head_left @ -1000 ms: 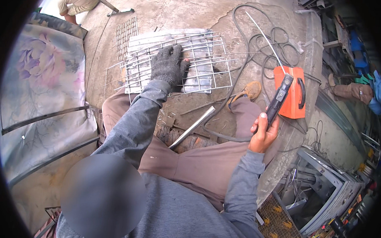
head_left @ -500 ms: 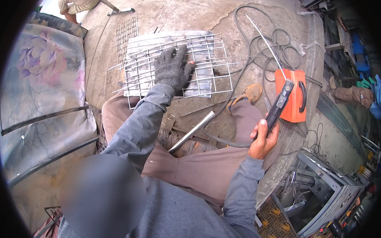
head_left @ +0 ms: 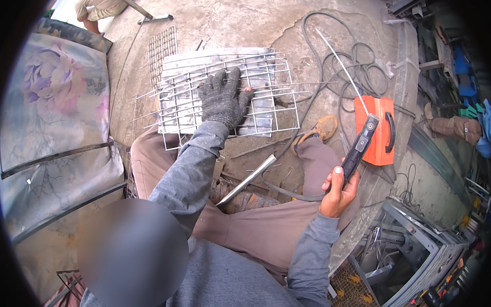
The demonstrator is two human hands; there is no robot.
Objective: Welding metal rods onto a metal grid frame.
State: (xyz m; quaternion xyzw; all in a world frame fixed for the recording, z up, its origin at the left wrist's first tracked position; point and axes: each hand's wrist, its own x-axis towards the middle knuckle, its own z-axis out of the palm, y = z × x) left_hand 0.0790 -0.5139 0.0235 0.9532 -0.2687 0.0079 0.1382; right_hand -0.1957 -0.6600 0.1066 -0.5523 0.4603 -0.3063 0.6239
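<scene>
The wire grid (head_left: 261, 92) lies on the flat panel (head_left: 189, 57), beneath the left hand (head_left: 223, 101). To the right, the electrode holder (head_left: 358, 145) sits in the right hand (head_left: 339, 193); looped cable (head_left: 356, 65) lies beyond. Far left: a sheet (head_left: 58, 98).

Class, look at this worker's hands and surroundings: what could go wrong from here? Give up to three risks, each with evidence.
The right hand is bare around the black holder, so heat or sparks might hurt it. The gloved left hand lies over the wire mesh, whose projecting wire ends might snag the grey sleeve. The dark cable runs close to the tan shoe, so a foot could catch on it.
</scene>
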